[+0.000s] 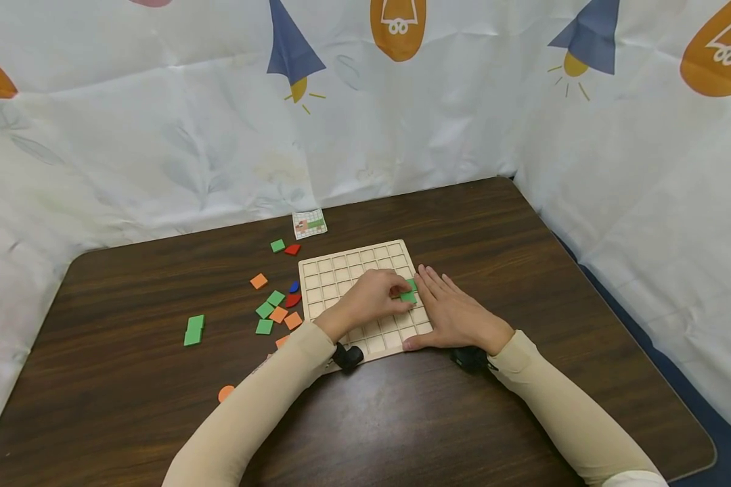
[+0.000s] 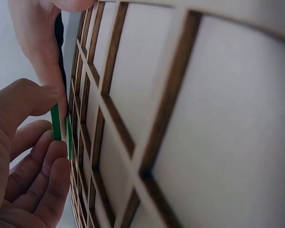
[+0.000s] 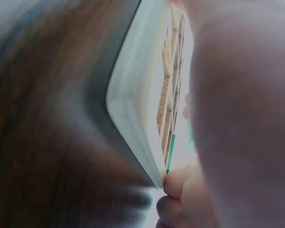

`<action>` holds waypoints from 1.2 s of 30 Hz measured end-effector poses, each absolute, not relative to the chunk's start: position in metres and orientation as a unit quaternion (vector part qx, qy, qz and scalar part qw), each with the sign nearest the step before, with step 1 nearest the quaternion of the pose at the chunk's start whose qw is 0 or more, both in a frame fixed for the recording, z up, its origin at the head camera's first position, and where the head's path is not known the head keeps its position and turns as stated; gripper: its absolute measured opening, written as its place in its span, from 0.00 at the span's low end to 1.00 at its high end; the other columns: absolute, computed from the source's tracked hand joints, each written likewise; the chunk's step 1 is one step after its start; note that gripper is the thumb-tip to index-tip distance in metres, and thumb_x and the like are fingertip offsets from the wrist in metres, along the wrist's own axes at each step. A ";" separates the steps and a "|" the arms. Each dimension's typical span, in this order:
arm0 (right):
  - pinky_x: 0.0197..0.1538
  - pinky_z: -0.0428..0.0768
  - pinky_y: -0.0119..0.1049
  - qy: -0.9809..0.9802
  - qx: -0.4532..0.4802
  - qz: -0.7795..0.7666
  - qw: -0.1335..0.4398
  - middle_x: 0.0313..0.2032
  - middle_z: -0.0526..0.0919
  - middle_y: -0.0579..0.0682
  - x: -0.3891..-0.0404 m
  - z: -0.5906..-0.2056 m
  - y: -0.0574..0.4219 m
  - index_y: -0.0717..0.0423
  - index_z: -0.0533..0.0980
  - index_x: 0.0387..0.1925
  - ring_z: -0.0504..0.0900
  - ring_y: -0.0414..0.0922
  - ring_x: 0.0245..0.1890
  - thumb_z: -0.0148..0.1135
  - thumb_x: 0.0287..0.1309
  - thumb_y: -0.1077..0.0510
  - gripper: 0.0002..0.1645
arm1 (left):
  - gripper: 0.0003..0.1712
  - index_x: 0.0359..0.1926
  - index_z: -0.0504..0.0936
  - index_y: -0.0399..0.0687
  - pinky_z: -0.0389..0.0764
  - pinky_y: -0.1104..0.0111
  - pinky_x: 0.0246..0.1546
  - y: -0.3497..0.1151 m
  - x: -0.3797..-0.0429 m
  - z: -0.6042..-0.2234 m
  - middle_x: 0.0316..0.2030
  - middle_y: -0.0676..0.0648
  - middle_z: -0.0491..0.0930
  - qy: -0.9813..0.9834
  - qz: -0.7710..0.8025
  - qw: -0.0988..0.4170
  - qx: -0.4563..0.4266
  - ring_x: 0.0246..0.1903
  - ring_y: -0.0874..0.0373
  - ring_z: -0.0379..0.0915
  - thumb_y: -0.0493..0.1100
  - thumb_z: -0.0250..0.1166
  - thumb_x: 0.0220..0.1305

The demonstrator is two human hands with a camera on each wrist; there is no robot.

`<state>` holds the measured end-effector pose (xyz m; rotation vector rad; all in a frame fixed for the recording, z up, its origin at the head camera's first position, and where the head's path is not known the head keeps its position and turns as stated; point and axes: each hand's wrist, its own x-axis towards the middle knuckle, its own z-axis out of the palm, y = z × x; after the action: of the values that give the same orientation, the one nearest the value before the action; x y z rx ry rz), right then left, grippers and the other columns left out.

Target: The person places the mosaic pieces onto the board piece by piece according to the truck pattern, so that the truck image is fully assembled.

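Near the centre of the head view, the wooden grid board [image 1: 347, 267] is bearing one green tile [image 3: 171, 153] near its right edge, while the left hand [image 1: 371, 297] is pinching another green square [image 2: 55, 122] between thumb and fingers. Only the left wrist view is showing that pinched piece edge-on, raised off the board. The right hand [image 1: 457, 314], fingers straight, is lying along the board's right edge, brown table [image 1: 585, 338] extending toward the frame's right.
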<state>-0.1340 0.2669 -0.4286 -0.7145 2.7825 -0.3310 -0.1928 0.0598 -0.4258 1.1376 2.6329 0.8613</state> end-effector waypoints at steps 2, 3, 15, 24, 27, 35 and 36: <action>0.83 0.50 0.59 0.955 -0.245 -0.116 0.124 0.83 0.39 0.62 -0.134 -0.429 0.267 0.61 0.40 0.83 0.41 0.58 0.85 0.60 0.52 0.15 0.79 | 0.17 0.49 0.90 0.44 0.86 0.68 0.47 0.061 -0.193 -0.426 0.41 0.49 0.91 0.878 0.284 0.072 0.379 0.40 0.60 0.86 0.46 0.73 0.62; 0.83 0.50 0.59 0.955 -0.244 -0.116 0.124 0.83 0.39 0.62 -0.134 -0.429 0.267 0.61 0.40 0.83 0.41 0.57 0.85 0.60 0.52 0.15 0.79 | 0.17 0.49 0.90 0.44 0.86 0.68 0.47 0.062 -0.193 -0.426 0.41 0.49 0.91 0.879 0.280 0.070 0.380 0.40 0.60 0.86 0.46 0.73 0.62; 0.83 0.50 0.60 0.954 -0.247 -0.116 0.123 0.83 0.39 0.62 -0.135 -0.429 0.268 0.62 0.40 0.82 0.41 0.57 0.85 0.59 0.52 0.15 0.78 | 0.16 0.48 0.90 0.43 0.86 0.66 0.46 0.070 -0.192 -0.424 0.39 0.47 0.90 0.882 0.259 0.058 0.388 0.39 0.59 0.86 0.44 0.74 0.60; 0.83 0.50 0.60 0.955 -0.247 -0.112 0.121 0.83 0.40 0.62 -0.134 -0.429 0.268 0.63 0.41 0.82 0.42 0.58 0.85 0.59 0.52 0.15 0.78 | 0.19 0.50 0.90 0.42 0.87 0.67 0.46 0.073 -0.193 -0.426 0.41 0.47 0.90 0.884 0.268 0.065 0.377 0.40 0.58 0.88 0.46 0.77 0.59; 0.83 0.50 0.60 0.955 -0.247 -0.111 0.123 0.83 0.39 0.62 -0.134 -0.428 0.267 0.63 0.41 0.82 0.41 0.58 0.85 0.59 0.52 0.15 0.78 | 0.20 0.50 0.90 0.42 0.87 0.67 0.46 0.073 -0.193 -0.426 0.42 0.46 0.90 0.884 0.272 0.071 0.374 0.41 0.57 0.88 0.47 0.77 0.60; 0.83 0.49 0.60 0.955 -0.244 -0.113 0.129 0.83 0.39 0.62 -0.134 -0.427 0.267 0.62 0.40 0.82 0.41 0.58 0.85 0.59 0.52 0.15 0.79 | 0.21 0.51 0.90 0.42 0.87 0.67 0.46 0.073 -0.193 -0.426 0.44 0.47 0.91 0.885 0.271 0.075 0.371 0.41 0.58 0.88 0.49 0.77 0.60; 0.83 0.49 0.60 0.954 -0.244 -0.113 0.129 0.83 0.39 0.62 -0.134 -0.427 0.267 0.62 0.40 0.82 0.41 0.58 0.85 0.59 0.52 0.15 0.79 | 0.21 0.51 0.90 0.42 0.87 0.67 0.46 0.073 -0.193 -0.426 0.43 0.47 0.91 0.885 0.272 0.075 0.371 0.41 0.58 0.88 0.48 0.77 0.60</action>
<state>-0.1336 0.2672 -0.4267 -0.7104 2.7755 -0.3288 -0.1926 0.0728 -0.4264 1.1121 2.6547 0.8149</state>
